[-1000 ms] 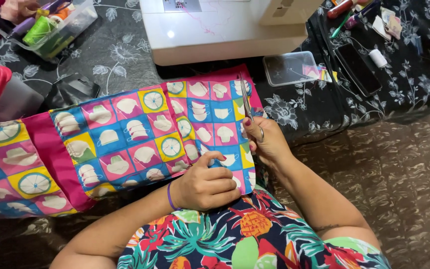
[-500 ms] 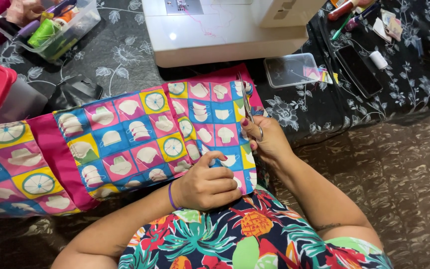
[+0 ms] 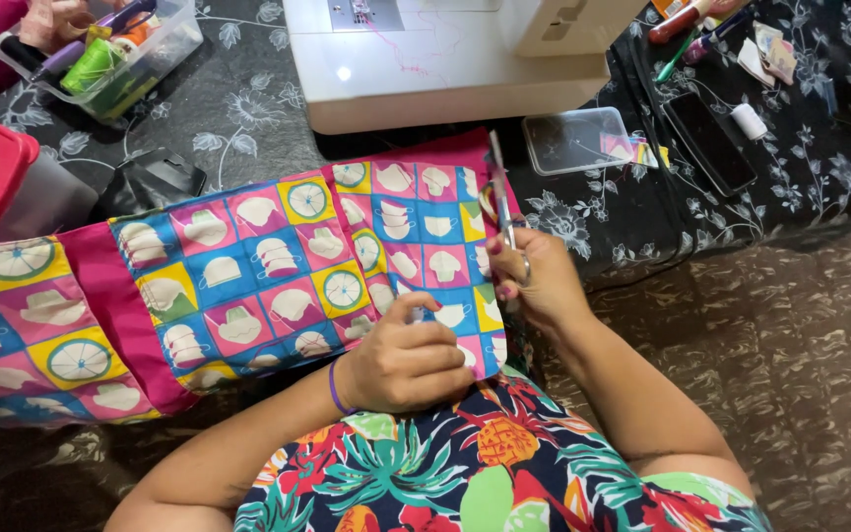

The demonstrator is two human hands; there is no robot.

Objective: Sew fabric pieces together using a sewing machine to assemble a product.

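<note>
head view | looks steeply down, close over lap | faces table (image 3: 248, 118) edge ahead

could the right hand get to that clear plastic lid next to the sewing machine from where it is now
Probably yes. The right hand holds scissors just below the clear lid, with only bare tablecloth between, though it would need to put them down first.

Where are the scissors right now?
The scissors are in the right hand, right of centre, blades pointing up along the patchwork fabric's right edge, below the white sewing machine.

Bright, even light; sharp, slight glare.
</note>
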